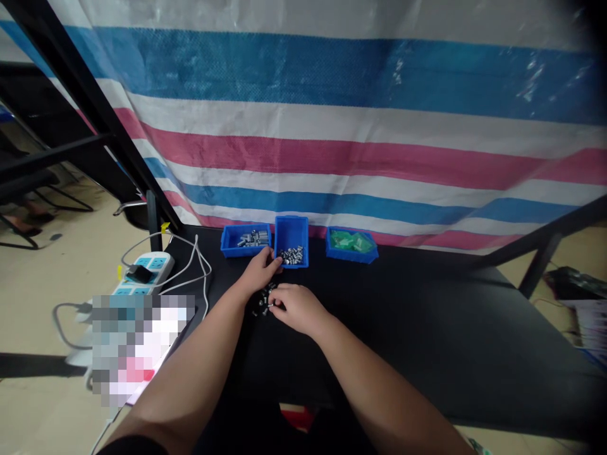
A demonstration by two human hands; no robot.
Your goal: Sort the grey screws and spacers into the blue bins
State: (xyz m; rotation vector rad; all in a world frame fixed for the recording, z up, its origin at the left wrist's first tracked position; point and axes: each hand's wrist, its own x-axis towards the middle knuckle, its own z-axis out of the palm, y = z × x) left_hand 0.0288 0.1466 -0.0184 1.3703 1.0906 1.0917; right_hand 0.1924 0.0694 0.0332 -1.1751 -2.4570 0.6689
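My left hand (260, 270) reaches toward the front edge of the middle blue bin (291, 229), fingers pinched at its rim, near the small metal parts (293, 254) inside. My right hand (294, 308) rests on the black table (427, 328), fingers curled around a small metal piece I cannot make out. A little heap of loose metal parts (262, 298) lies between the two hands. The left blue bin (226, 241) holds more silver parts.
A third blue bin (351, 254) with green bags stands to the right. A white power strip (147, 268) with cables lies at the table's left edge. A striped tarp (332, 126) hangs behind the bins. Black frame bars (95, 107) slant at left.
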